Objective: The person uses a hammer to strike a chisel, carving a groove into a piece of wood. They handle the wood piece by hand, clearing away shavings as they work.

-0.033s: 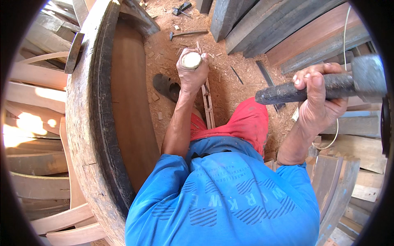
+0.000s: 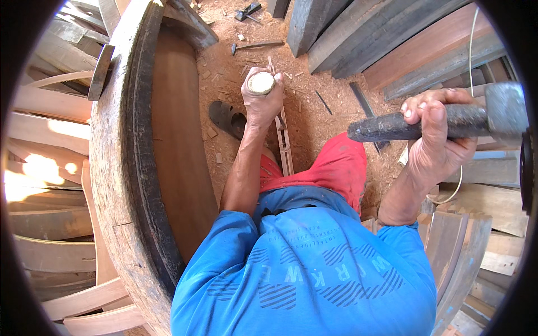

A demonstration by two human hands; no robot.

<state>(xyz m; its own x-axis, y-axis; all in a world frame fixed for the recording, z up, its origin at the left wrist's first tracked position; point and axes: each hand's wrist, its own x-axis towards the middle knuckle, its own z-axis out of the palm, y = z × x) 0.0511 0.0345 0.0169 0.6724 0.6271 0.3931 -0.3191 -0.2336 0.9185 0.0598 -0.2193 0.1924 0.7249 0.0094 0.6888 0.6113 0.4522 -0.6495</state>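
Sawdust-covered dirt floor (image 2: pixel 336 106), timber stacked all round — person working a chisel w/ a hammer, seen from above.

L hand (image 2: pixel 260 101) clenched round the chisel handle (image 2: pixel 261 83), pale round butt end facing up; tool stands upright over a thin wood strip (image 2: pixel 283 143) running along the ground between the legs. Blade tip hidden by the hand, can't tell contact. R hand (image 2: pixel 434 134) gripping the dark hammer shaft (image 2: pixel 386 127), fingers wrapped tight, grey metal head (image 2: pixel 506 109) out to the R, held high & well apart from the chisel. Big curved wooden frame (image 2: pixel 120 145) w/ reddish inner board on the L. Dark sandal (image 2: pixel 227 117) just L of the L wrist. Another hammer (image 2: pixel 255 46) lies on the floor further off, near dark planks (image 2: pixel 358 33). Blue shirt, red shorts.
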